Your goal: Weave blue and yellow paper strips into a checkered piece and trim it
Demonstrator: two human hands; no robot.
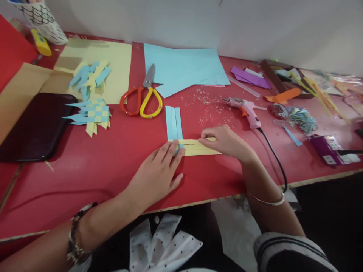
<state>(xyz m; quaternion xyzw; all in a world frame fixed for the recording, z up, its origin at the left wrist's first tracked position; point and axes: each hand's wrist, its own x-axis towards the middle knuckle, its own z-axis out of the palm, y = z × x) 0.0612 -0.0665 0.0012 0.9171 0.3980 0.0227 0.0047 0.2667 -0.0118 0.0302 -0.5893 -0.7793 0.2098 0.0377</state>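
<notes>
Blue paper strips and yellow paper strips cross at a right angle on the red table, partly interlaced where they meet. My left hand lies with its fingers spread, pressing down on the crossing and hiding part of it. Toward the right end of the yellow strips, my right hand is closed, thumb and fingertips pinching one yellow strip. Just beyond lie scissors with one red and one yellow handle. Woven blue-and-yellow paper pieces rest to the left.
A pink glue gun with a black cord lies right, by scattered scraps. Blue paper and cream paper lie at the back. A black tray-like object sits left, a purple power strip right.
</notes>
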